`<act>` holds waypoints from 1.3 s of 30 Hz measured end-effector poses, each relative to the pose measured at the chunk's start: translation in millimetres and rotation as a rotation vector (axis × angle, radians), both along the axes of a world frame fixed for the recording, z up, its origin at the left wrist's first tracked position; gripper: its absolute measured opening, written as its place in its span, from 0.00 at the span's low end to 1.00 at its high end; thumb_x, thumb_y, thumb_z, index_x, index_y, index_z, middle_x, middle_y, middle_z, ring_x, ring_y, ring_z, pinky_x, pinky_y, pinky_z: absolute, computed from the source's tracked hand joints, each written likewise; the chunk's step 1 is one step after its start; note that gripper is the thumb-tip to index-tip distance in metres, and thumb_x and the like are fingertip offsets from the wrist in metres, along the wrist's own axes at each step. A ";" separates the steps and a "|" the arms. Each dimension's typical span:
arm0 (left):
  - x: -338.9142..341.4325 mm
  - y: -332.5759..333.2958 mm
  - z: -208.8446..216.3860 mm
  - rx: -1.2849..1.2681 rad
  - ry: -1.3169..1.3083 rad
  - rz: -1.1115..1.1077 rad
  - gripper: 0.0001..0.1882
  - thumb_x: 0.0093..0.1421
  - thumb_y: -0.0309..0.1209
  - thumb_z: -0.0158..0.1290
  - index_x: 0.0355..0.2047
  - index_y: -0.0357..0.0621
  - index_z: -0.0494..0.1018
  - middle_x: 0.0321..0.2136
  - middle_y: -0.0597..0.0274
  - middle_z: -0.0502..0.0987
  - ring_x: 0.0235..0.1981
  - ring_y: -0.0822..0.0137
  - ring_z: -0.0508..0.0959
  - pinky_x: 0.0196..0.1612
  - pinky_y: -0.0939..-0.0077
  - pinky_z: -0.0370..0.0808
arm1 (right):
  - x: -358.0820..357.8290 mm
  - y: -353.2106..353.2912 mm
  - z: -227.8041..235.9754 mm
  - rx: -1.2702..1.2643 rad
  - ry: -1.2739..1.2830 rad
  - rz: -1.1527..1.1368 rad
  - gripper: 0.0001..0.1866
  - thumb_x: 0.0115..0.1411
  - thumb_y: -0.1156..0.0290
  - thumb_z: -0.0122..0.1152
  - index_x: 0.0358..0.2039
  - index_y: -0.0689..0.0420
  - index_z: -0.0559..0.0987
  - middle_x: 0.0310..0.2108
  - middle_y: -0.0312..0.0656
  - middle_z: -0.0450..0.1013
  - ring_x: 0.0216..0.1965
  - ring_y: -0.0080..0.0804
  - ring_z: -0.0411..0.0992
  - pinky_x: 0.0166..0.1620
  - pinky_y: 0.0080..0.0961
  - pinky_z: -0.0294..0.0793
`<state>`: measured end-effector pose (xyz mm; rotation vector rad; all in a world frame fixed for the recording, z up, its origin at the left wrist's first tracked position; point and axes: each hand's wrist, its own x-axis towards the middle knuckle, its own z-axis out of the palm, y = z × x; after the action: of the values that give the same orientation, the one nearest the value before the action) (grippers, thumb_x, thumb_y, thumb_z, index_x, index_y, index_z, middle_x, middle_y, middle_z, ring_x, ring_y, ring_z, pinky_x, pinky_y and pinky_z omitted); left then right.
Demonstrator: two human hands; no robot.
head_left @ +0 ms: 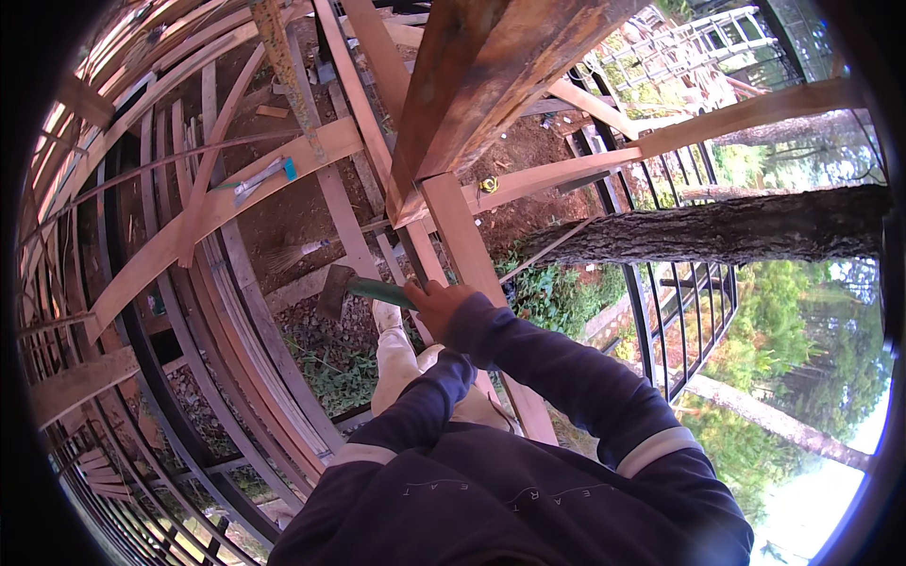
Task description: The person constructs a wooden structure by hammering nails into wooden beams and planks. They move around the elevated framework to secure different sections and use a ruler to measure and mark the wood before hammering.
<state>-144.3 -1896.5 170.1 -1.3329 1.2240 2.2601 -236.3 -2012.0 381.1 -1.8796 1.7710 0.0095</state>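
My right hand (441, 307) is closed around the green handle of a hammer (377, 291). Its blocky, rust-brown head points left, over the ground beside my shoe. Close by the hand, a squared timber (469, 238) slants down toward my body. A thick wooden post (472, 104) rises just beyond it, its lower end meeting several beams. My left sleeve (429, 401) runs in under the right cuff, and the left hand is hidden behind it.
A wide plank (203, 222) on the left bears a turquoise-tipped tool (269, 176). A yellow tape roll (489, 185) rests on the right-hand beam. Long boards and dark metal bars fill the left. A tree trunk (727, 226), black railing (651, 321) and ladder (713, 42) stand right.
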 end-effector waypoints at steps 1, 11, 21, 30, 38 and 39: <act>-1.3 1.3 1.7 0.002 0.003 0.013 0.13 0.58 0.43 0.43 0.24 0.51 0.68 0.13 0.68 0.57 0.10 0.72 0.59 0.14 0.76 0.56 | 6.2 -11.8 9.1 0.038 0.026 0.048 0.27 0.51 0.69 0.53 0.53 0.57 0.62 0.32 0.51 0.69 0.27 0.46 0.73 0.29 0.39 0.72; -32.0 -12.2 8.8 -0.009 0.049 0.040 0.14 0.56 0.45 0.45 0.26 0.49 0.69 0.15 0.66 0.59 0.13 0.70 0.62 0.17 0.75 0.58 | 30.5 -42.8 15.4 0.014 0.004 0.317 0.31 0.54 0.70 0.50 0.59 0.36 0.58 0.33 0.51 0.69 0.27 0.45 0.73 0.29 0.39 0.74; -27.8 -15.7 2.5 -0.017 0.056 0.051 0.16 0.55 0.47 0.47 0.28 0.48 0.70 0.17 0.65 0.62 0.15 0.69 0.64 0.20 0.75 0.60 | 11.7 -30.5 -28.4 0.190 0.216 -0.305 0.31 0.54 0.68 0.47 0.60 0.39 0.56 0.41 0.56 0.67 0.34 0.51 0.73 0.37 0.43 0.73; -41.1 -25.1 9.1 -0.017 0.059 0.054 0.17 0.54 0.48 0.48 0.30 0.47 0.70 0.19 0.63 0.64 0.18 0.68 0.66 0.22 0.74 0.62 | -9.8 -31.7 -32.2 0.198 0.085 -0.299 0.32 0.53 0.69 0.49 0.60 0.41 0.56 0.40 0.56 0.68 0.35 0.55 0.72 0.37 0.44 0.73; -8.5 -12.4 1.2 -0.021 0.014 0.037 0.20 0.52 0.50 0.50 0.31 0.46 0.71 0.21 0.61 0.66 0.19 0.67 0.68 0.24 0.74 0.64 | 24.2 -22.2 -24.4 0.225 0.050 -0.317 0.29 0.57 0.66 0.47 0.60 0.47 0.55 0.43 0.60 0.66 0.37 0.57 0.71 0.42 0.44 0.71; -8.0 -10.4 1.9 -0.017 0.009 0.039 0.20 0.52 0.50 0.50 0.32 0.45 0.71 0.21 0.61 0.67 0.20 0.67 0.68 0.25 0.73 0.64 | 24.8 -19.9 -25.5 0.218 0.052 -0.267 0.29 0.57 0.66 0.47 0.60 0.46 0.55 0.43 0.59 0.66 0.36 0.57 0.71 0.42 0.44 0.71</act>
<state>-152.3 -1906.9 172.0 -1.3656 1.2339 2.2896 -211.4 -2031.9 355.6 -1.4942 1.9577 0.1474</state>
